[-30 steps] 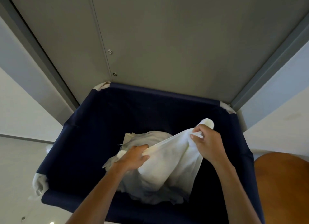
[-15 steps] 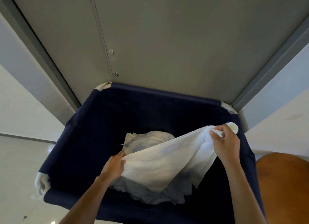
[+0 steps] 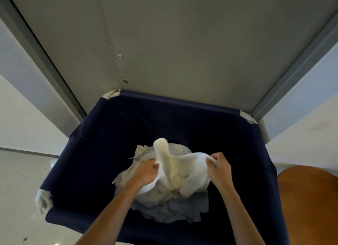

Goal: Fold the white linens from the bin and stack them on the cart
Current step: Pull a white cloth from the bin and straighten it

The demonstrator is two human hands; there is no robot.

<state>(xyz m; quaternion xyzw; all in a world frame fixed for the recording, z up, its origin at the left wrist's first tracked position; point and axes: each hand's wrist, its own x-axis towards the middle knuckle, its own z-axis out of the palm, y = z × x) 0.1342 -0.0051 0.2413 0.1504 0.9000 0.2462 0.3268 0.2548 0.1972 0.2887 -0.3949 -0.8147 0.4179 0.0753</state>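
A dark navy fabric bin (image 3: 102,138) fills the lower middle of the view. Inside it lies a heap of crumpled white linens (image 3: 170,208). Above the heap I hold a white towel (image 3: 184,169), bunched and blurred, with one end flipped up toward the far side. My left hand (image 3: 146,172) grips the towel's left part. My right hand (image 3: 218,167) is closed on its right edge. Both hands are inside the bin, close together over the heap.
A grey metal door or panel (image 3: 182,43) with two small round fittings rises behind the bin. Pale walls stand on both sides. A rounded brown wooden surface (image 3: 309,199) sits at the right, next to the bin's rim. Light floor shows at the lower left.
The towel was stretched wide between my hands half a second ago. Now my hands have come together and lower over the heap, and the towel is bunched with one end thrown up.
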